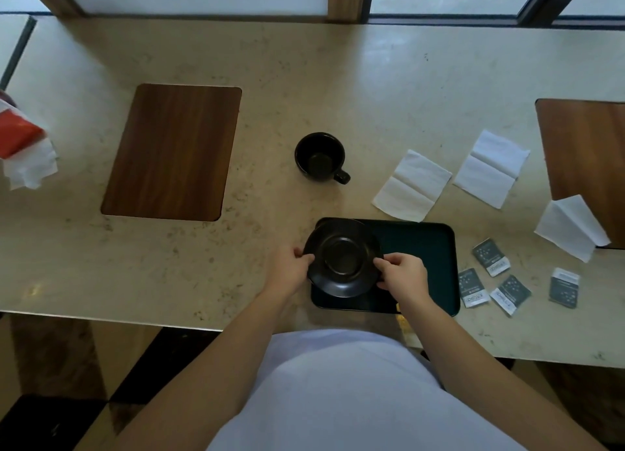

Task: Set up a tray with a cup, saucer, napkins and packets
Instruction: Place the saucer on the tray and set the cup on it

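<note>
A black saucer [342, 258] is over the left end of a dark rectangular tray [426, 247] near the counter's front edge. My left hand [290, 268] grips the saucer's left rim and my right hand [402, 274] grips its right rim. An empty black cup [320, 157] stands upright on the counter behind the tray, handle toward the front right. Three white napkins lie to the right: one [411, 186], a second [490, 168], a third [571, 227]. Several dark packets [492, 256] are scattered just right of the tray.
A wooden inlay panel [172, 151] is set in the beige stone counter at the left, another [588, 160] at the right edge. A red and white tissue pack [23, 143] sits at the far left. Window frames run along the back.
</note>
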